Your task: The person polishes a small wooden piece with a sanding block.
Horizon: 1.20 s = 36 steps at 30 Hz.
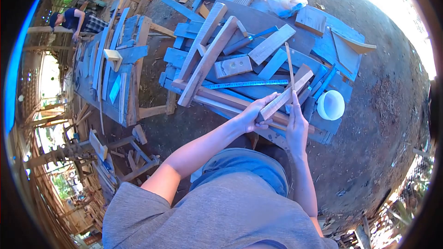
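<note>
My left hand (255,114) grips the near end of a short wooden batten (287,94) that slants up to the right over a workbench. My right hand (296,124) pinches a thin wooden stick (289,66) that stands nearly upright against the batten. Both hands hover over the bench's near edge, above a long pale plank (221,97). A blue measuring rule (247,83) lies flat just beyond the hands.
The workbench (344,87) is piled with blue-painted and bare wood offcuts. A white bowl (330,104) sits right of my hands, a plastic bag (284,0) at the far edge. A second bench (115,71) with planks stands left; another person (74,20) bends there. Dirt ground around.
</note>
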Each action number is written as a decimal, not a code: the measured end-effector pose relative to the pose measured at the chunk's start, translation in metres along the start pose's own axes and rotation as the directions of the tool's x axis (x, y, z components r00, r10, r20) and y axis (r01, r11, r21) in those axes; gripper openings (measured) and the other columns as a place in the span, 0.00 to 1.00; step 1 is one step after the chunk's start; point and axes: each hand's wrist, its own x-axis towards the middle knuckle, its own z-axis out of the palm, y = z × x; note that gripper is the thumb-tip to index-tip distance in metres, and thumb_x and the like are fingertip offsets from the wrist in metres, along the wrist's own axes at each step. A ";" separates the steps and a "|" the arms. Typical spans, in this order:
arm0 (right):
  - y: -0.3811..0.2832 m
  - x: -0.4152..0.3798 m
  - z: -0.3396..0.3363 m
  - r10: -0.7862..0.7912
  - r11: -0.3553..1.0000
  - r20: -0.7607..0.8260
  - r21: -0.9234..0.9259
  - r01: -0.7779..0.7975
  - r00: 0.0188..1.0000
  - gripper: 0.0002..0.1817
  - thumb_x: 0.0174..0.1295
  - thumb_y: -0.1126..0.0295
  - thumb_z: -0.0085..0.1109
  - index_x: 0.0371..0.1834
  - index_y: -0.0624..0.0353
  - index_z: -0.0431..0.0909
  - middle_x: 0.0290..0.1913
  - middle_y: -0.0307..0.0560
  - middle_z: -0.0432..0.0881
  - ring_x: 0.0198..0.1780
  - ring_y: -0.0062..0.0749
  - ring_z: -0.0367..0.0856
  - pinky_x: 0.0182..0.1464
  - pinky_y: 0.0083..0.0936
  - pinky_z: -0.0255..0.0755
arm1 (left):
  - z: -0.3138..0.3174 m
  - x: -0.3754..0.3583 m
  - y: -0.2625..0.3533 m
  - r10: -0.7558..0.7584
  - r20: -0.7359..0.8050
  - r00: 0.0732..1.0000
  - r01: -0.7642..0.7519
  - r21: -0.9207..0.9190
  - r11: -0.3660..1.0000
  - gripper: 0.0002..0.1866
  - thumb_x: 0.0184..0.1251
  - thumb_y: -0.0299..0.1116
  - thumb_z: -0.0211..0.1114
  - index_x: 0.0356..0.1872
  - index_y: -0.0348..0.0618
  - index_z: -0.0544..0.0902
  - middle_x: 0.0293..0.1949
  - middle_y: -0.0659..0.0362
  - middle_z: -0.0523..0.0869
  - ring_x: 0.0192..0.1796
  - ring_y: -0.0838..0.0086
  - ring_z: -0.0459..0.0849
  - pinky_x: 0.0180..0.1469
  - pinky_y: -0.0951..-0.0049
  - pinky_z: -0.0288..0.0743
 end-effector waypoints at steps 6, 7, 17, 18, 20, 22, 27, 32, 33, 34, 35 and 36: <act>0.008 0.021 -0.017 0.086 0.992 0.043 -0.096 -0.082 0.995 0.23 0.77 0.66 0.43 0.74 0.43 0.64 0.44 0.59 0.86 0.50 0.41 0.86 0.49 0.36 0.77 | 0.005 0.020 -0.011 -0.027 0.077 0.997 0.039 -0.158 0.987 0.23 0.75 0.61 0.47 0.46 0.55 0.78 0.14 0.66 0.67 0.12 0.83 0.63 0.14 0.83 0.53; 0.007 0.019 -0.018 0.086 0.992 0.051 -0.095 -0.081 0.995 0.23 0.77 0.66 0.43 0.74 0.43 0.64 0.44 0.59 0.86 0.50 0.41 0.86 0.49 0.36 0.77 | 0.006 0.021 -0.011 -0.011 0.055 0.998 0.017 -0.105 0.994 0.23 0.75 0.62 0.47 0.45 0.54 0.78 0.14 0.66 0.67 0.12 0.83 0.63 0.14 0.83 0.53; 0.013 -0.004 -0.015 0.006 0.992 0.052 0.126 -0.012 0.999 0.23 0.76 0.70 0.44 0.73 0.52 0.66 0.58 0.53 0.81 0.58 0.32 0.79 0.57 0.28 0.72 | -0.004 0.013 -0.010 -0.049 0.052 0.997 0.049 0.012 0.999 0.26 0.72 0.64 0.50 0.38 0.51 0.77 0.18 0.66 0.69 0.14 0.82 0.65 0.16 0.81 0.56; 0.022 0.005 -0.014 0.068 0.963 0.025 0.259 -0.072 0.997 0.23 0.76 0.70 0.44 0.74 0.52 0.64 0.49 0.42 0.79 0.45 0.22 0.74 0.45 0.20 0.69 | -0.006 0.012 -0.006 -0.078 0.065 0.995 0.076 0.032 0.997 0.25 0.72 0.63 0.51 0.42 0.50 0.76 0.21 0.65 0.71 0.16 0.82 0.65 0.17 0.81 0.58; 0.018 0.010 -0.022 0.211 0.859 -0.022 0.481 -0.174 0.977 0.23 0.77 0.71 0.42 0.74 0.52 0.64 0.36 0.29 0.70 0.29 0.09 0.62 0.28 0.10 0.58 | -0.008 0.005 0.001 -0.081 0.075 0.994 0.065 0.199 0.978 0.24 0.73 0.58 0.53 0.51 0.48 0.73 0.28 0.64 0.73 0.20 0.81 0.67 0.20 0.79 0.62; 0.011 0.012 -0.024 0.253 0.805 -0.081 0.570 -0.164 0.964 0.23 0.77 0.71 0.41 0.74 0.50 0.64 0.32 0.26 0.65 0.25 0.07 0.56 0.21 0.08 0.50 | -0.010 0.002 0.014 -0.081 0.091 0.993 0.033 0.440 0.898 0.26 0.73 0.49 0.55 0.63 0.45 0.63 0.34 0.62 0.74 0.25 0.80 0.70 0.23 0.78 0.65; 0.018 0.004 -0.016 0.315 0.850 -0.173 0.489 -0.196 0.933 0.23 0.77 0.71 0.41 0.75 0.50 0.64 0.32 0.26 0.65 0.25 0.08 0.55 0.24 0.08 0.53 | -0.028 0.006 0.028 -0.199 0.125 0.972 0.168 0.220 0.961 0.21 0.76 0.45 0.49 0.59 0.40 0.65 0.38 0.58 0.75 0.32 0.78 0.74 0.25 0.78 0.67; 0.012 -0.010 0.007 0.249 0.962 -0.290 0.181 -0.202 0.924 0.23 0.76 0.72 0.42 0.74 0.52 0.64 0.36 0.32 0.74 0.31 0.10 0.69 0.31 0.12 0.67 | -0.030 0.005 0.033 -0.181 0.121 0.976 0.143 0.272 0.952 0.23 0.80 0.47 0.43 0.64 0.40 0.66 0.47 0.53 0.79 0.45 0.73 0.79 0.37 0.70 0.77; 0.005 -0.016 0.019 0.157 0.986 -0.321 0.103 -0.130 0.934 0.24 0.76 0.72 0.43 0.74 0.53 0.64 0.41 0.38 0.79 0.37 0.16 0.76 0.37 0.17 0.72 | -0.027 0.003 0.034 -0.148 0.128 0.981 0.118 0.220 0.968 0.24 0.81 0.47 0.42 0.66 0.41 0.65 0.50 0.52 0.79 0.48 0.70 0.81 0.41 0.66 0.80; -0.003 -0.021 0.030 0.060 0.998 -0.344 0.020 -0.057 0.937 0.24 0.75 0.72 0.44 0.73 0.54 0.64 0.47 0.43 0.83 0.44 0.23 0.83 0.43 0.23 0.77 | -0.028 0.003 0.036 -0.153 0.130 0.980 0.120 0.228 0.966 0.24 0.81 0.47 0.42 0.66 0.41 0.65 0.50 0.52 0.79 0.48 0.70 0.81 0.41 0.66 0.80; -0.010 -0.028 0.041 0.061 0.998 -0.350 0.020 -0.057 0.935 0.24 0.75 0.72 0.44 0.73 0.54 0.64 0.47 0.43 0.83 0.44 0.23 0.83 0.43 0.23 0.77 | -0.029 0.004 0.037 -0.185 0.139 0.973 0.161 0.169 0.973 0.24 0.81 0.47 0.40 0.67 0.41 0.64 0.51 0.50 0.80 0.49 0.68 0.82 0.40 0.64 0.82; -0.018 -0.036 0.051 0.141 0.990 -0.266 0.045 -0.134 0.954 0.24 0.74 0.70 0.45 0.73 0.47 0.65 0.44 0.51 0.84 0.44 0.39 0.84 0.44 0.34 0.77 | -0.029 0.005 0.037 -0.215 0.150 0.965 0.200 0.106 0.974 0.25 0.81 0.47 0.39 0.68 0.41 0.64 0.52 0.49 0.80 0.50 0.66 0.84 0.38 0.63 0.85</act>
